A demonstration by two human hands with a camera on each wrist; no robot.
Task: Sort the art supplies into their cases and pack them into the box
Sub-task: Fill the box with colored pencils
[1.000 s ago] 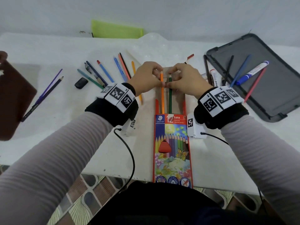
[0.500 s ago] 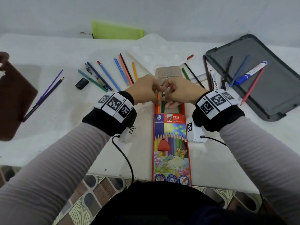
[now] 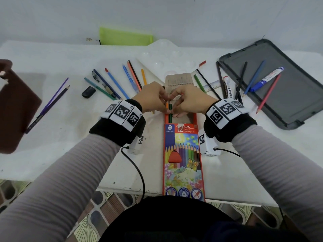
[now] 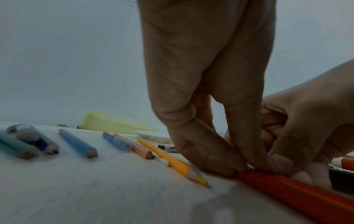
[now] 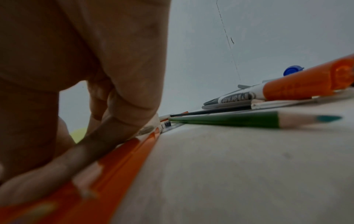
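Observation:
A Staedtler coloured-pencil box (image 3: 183, 159) lies lengthwise at the table's front, its cardboard flap (image 3: 180, 80) open at the far end. An orange pencil (image 3: 167, 106) and a dark green pencil (image 3: 170, 112) stick out of its mouth side by side. My left hand (image 3: 162, 102) pinches the orange pencil's end, and my right hand (image 3: 176, 102) pinches the green one's. In the left wrist view my left hand (image 4: 229, 166) presses down at the box's orange edge (image 4: 296, 194). The right wrist view shows curled fingers (image 5: 95, 136) on the same box (image 5: 114, 166).
Loose pencils and pens (image 3: 111, 84) fan out left of the box beside a black eraser (image 3: 88, 91). A green pouch (image 3: 125, 36) and white palette (image 3: 167, 56) lie behind. A grey tray (image 3: 288, 105) at right holds a blue marker (image 3: 266, 78) and pencils. A brown case (image 3: 15, 110) sits far left.
Both hands have drawn back toward me, sliding the orange and green pencils deeper into the box. The flap, covered by the hands before, now shows.

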